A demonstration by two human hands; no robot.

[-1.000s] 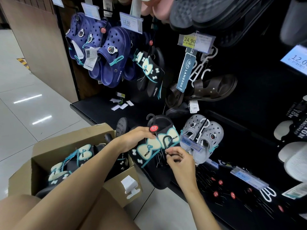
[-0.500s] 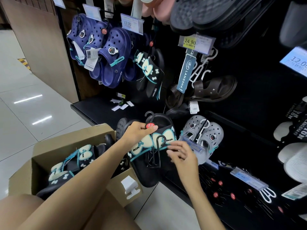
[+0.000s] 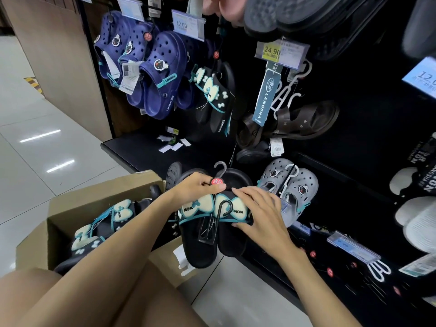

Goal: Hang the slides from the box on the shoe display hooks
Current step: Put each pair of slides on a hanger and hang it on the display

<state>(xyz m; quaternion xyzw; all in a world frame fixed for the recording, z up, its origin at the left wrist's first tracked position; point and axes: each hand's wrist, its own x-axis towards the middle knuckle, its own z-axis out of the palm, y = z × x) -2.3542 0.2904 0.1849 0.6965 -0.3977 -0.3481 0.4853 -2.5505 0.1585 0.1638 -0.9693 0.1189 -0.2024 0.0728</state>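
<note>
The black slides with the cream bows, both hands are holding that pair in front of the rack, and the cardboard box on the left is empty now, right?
Not quite. The head view shows the cardboard box holds more bow slides. The rest stands: the left hand and right hand hold the black slides in front of the rack.

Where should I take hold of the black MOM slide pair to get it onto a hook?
Probably hold the black MOM slide pair across the bow straps from both sides, as the left hand and right hand do, leaving the hanger hook free on top.
</note>
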